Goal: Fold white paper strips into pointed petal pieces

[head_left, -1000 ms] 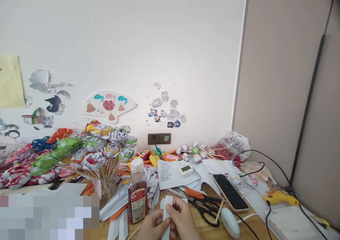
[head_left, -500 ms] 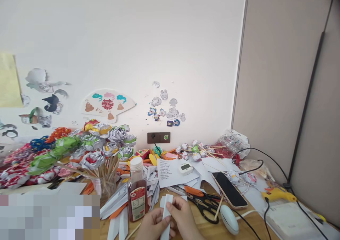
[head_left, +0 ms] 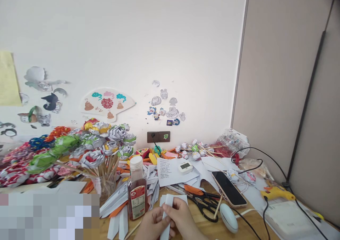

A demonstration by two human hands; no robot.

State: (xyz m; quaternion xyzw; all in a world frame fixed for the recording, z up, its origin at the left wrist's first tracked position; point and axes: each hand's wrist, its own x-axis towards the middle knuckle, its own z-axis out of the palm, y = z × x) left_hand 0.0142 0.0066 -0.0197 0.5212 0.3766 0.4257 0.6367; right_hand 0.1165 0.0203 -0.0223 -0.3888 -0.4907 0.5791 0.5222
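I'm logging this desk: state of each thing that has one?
White paper strip: gripped by left hand and right hand
Clear bottle with white cap: upright, capped
Black rectangular phone: screen dark
Black-handled scissors: lying, opening unclear
Yellow plastic glue gun: lying sideways
Brown wall socket: occupied

White strip (head_left: 165,230) partly behind hands (head_left: 181,213)

Bright, diffuse light, source out of view. Far wall (head_left: 186,48) is brightest around the middle, greyer toward upper left. Shadows soft; faint ones beside the wall cutouts (head_left: 50,101) at left. Panel (head_left: 271,77) at right is duller, top corner goes dark, verticals lean like wide-angle stretch. Paper strip (head_left: 166,217) at near centre: pale, low contrast, no obvious motion blur. Note (head_left: 165,176) text too soft to read. Pixelated block (head_left: 47,217) hides near left.
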